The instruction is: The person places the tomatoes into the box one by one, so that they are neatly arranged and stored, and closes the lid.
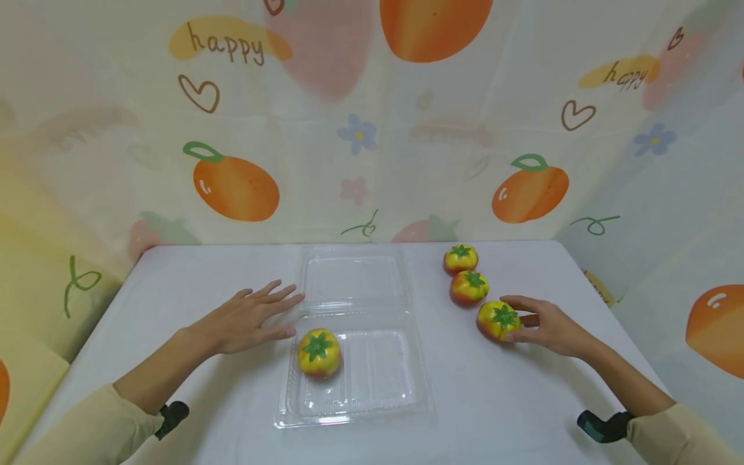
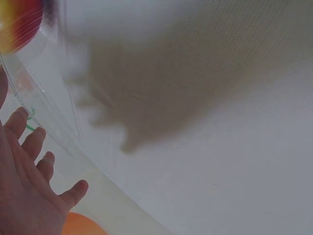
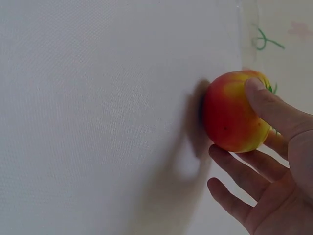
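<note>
Left of the right hand (image 1: 546, 326), past the yellow-red fruit (image 1: 494, 321) it pinches, a bare strip of tabletop (image 1: 447, 374) gives passage to the clear tray (image 1: 378, 368); farther out, a second fruit (image 1: 467, 289) and a third fruit (image 1: 461, 259) block the way to the printed wall (image 1: 430, 161). Right of the left hand (image 1: 250, 323), a fourth fruit (image 1: 319, 353) stands near the thumb, with room in the tray beyond it; the lid (image 1: 356, 278) fills the space off the fingertips; tabletop lies open to this hand's left.

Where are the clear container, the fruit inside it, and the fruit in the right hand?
Clear container (image 1: 378, 371): head view, bare floor of its near half.
Fruit inside (image 1: 318, 349): head view, green leafy top.
Held fruit (image 3: 232, 113): right wrist view, red-yellow side.
</note>
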`<state>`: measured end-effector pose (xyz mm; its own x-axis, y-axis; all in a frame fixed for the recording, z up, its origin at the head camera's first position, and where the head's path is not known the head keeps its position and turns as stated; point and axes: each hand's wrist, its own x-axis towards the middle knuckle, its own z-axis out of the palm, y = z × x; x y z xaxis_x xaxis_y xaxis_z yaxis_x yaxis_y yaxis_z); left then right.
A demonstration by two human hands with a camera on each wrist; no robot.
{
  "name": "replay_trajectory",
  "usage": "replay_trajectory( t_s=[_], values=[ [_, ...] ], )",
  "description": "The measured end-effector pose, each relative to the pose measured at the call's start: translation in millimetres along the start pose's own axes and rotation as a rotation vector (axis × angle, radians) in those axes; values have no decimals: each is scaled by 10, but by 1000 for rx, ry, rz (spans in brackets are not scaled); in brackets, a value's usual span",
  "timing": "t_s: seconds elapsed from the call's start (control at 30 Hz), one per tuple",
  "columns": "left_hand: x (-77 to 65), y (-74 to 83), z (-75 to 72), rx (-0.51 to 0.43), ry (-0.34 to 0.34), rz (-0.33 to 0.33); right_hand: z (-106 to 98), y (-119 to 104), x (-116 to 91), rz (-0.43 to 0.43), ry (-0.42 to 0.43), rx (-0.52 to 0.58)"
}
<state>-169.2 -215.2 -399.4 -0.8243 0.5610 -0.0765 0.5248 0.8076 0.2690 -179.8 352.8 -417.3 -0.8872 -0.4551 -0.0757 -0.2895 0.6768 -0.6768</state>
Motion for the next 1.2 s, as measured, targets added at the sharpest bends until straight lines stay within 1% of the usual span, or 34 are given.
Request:
replay_trajectory(
  t_s=[0.23, 0.47, 0.67, 0.87, 1.03, 1.2],
  values=[
    [15, 10, -12, -3, 0, 2, -17, -25, -12, -3, -7, 19],
    [19, 18, -13, -2, 4, 4, -106, -130, 44, -13, -25, -11],
    [11, 2, -11, 6, -2, -2, -231, -314, 144, -34, -30, -45],
    [4, -5, -1, 6, -2, -2, -300, -507, 257, -61, -44, -61],
    [5, -5, 3, 7, 2, -2, -311, -708, 327, -74, -77, -72],
    [12, 5, 4, -2, 2, -2, -247, -933, 402, -95, -131, -55]
  ],
)
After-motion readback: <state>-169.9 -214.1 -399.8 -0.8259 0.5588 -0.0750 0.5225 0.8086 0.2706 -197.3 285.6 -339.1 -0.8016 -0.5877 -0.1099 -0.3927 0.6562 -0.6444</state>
